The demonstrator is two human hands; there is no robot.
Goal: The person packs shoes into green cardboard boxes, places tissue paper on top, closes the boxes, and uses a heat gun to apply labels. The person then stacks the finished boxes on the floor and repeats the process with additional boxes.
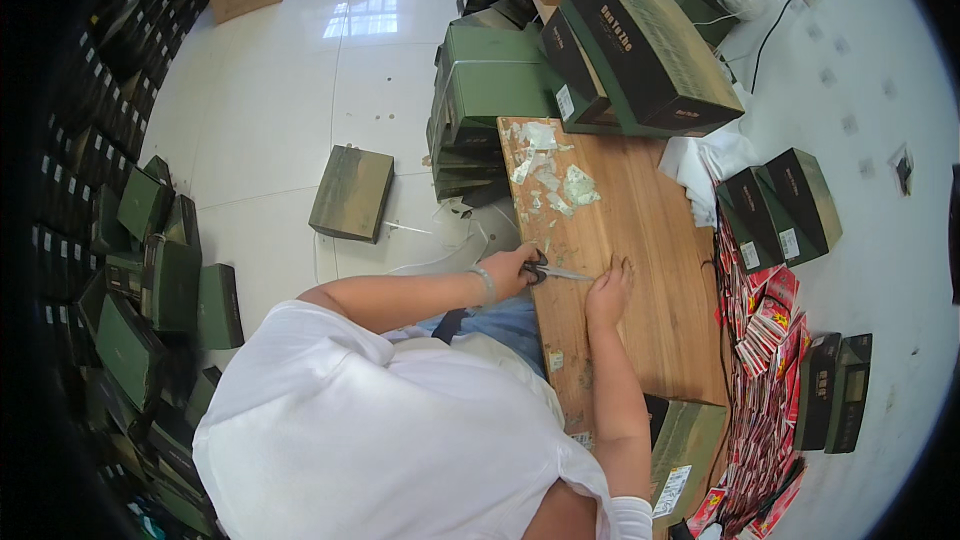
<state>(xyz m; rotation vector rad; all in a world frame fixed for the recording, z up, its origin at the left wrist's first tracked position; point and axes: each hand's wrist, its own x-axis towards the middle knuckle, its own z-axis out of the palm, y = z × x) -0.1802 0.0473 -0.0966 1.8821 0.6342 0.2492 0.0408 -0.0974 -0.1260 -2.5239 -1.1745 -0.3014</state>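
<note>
My left hand (506,272), a band round its wrist, is closed on the black handles of a pair of scissors (567,272) above the wooden table (655,210). The metal blades point right, across the table's near edge. At their tips is my right hand (611,296), its fingers bent and drawn together. Whatever it may hold there is too small to make out. Farther along the tabletop lie torn, pale scraps (580,186) that look like stickers or tape. A green box (688,445) stands beside my right forearm.
Large dark green boxes (650,50) occupy the table's far end, with a strapped stack (495,85) beside it. Red printed packets (765,340) are heaped along the wall side. One box (352,192) lies on the floor; many more (130,350) are piled at left.
</note>
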